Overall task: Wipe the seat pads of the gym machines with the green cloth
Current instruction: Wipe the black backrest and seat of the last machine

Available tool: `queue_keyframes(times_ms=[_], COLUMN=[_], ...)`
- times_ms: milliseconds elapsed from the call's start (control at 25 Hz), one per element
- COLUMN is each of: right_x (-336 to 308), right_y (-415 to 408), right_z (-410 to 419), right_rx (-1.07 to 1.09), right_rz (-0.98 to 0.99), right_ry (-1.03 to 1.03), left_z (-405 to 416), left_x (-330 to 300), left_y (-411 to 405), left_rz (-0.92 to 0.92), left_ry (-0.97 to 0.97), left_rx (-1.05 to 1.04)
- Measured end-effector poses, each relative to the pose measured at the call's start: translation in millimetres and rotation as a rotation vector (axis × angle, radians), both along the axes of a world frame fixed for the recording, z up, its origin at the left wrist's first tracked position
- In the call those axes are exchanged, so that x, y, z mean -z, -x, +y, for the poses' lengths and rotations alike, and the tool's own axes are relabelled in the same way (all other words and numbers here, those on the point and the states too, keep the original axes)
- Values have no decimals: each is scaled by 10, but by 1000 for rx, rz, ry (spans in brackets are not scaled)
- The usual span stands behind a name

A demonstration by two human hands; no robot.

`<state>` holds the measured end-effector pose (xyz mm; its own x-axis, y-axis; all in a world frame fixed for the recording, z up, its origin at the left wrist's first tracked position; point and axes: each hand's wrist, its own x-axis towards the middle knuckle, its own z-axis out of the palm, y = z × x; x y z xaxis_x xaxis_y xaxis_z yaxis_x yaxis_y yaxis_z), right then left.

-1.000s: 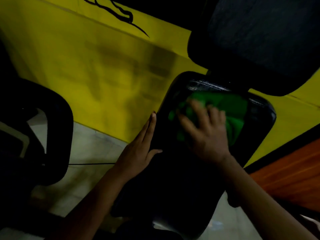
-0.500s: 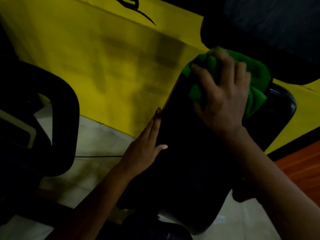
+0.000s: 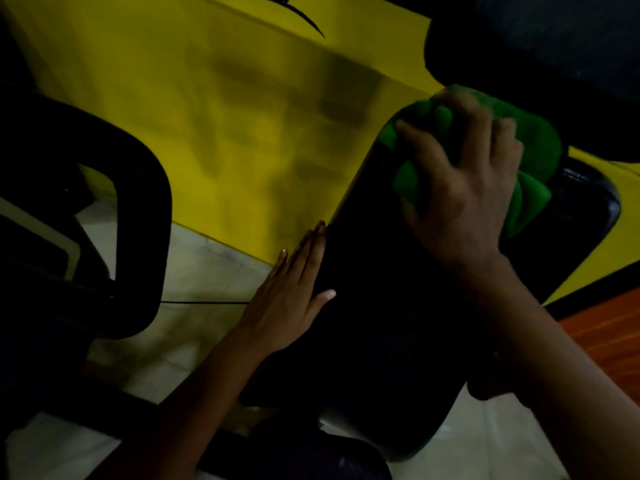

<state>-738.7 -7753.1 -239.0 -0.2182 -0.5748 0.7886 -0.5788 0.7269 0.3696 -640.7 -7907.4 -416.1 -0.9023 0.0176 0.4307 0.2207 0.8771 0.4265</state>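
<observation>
Right hand (image 3: 460, 199) has its grip bunched on the green cloth (image 3: 530, 150), pressing it to the far end of the seat pad (image 3: 381, 323) — w/ fingers spread for pressure. Left hand (image 3: 287, 299) lies flat, released, on the pad's left edge — prob. steadying it.

Dim, underexposed; motion blur on yellow wall (image 3: 214, 109); deep shadows swallow dark areas.
</observation>
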Motion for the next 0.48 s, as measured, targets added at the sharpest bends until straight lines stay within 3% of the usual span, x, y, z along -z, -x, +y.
queue_keyframes(times_ms=[80, 240, 320, 480], right_x=[316, 1035, 1030, 938], right_y=[-86, -337, -346, -310], right_z=[17, 297, 329, 326], right_rx=[-90, -301, -304, -162], right_rz=[17, -53, -69, -75], right_ry=[-113, -582, -562, -248], left_z=[-53, -290, -379, -380], left_x=[-9, -161, -325, -920], left_y=[-7, -51, -38, 254], left_rz=[-13, -23, 51, 285], left_ry=[14, 1, -26, 38], left_rx=[32, 202, 254, 270])
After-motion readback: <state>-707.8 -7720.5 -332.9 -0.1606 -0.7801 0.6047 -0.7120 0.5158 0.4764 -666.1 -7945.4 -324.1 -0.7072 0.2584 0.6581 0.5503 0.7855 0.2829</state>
